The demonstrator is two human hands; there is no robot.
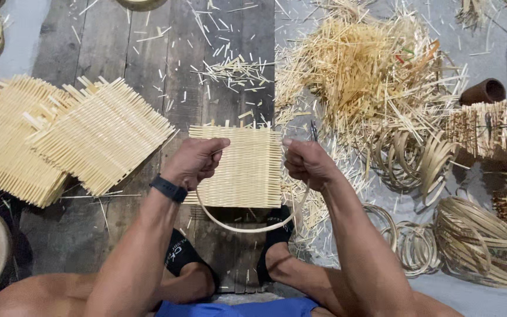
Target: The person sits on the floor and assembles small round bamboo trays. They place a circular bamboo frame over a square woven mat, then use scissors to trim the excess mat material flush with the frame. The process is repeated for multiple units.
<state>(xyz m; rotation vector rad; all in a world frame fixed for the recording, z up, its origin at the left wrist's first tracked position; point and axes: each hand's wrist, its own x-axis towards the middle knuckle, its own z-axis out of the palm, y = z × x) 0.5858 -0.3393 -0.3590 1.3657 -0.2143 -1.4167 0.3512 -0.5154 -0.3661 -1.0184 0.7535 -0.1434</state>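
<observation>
A square woven bamboo mat lies in front of me on the wooden planks. My left hand grips its left edge together with one end of a thin bent bamboo hoop that curves under the mat's near side. My right hand is closed on the mat's right edge, the hoop's other end and a small dark tool that sticks up from the fist. A black band is on my left wrist.
Finished woven mats are stacked at the left. A heap of bamboo offcuts lies at the upper right, with several coiled bamboo rings below it. My feet in black socks rest near the mat. A brown tube sits far right.
</observation>
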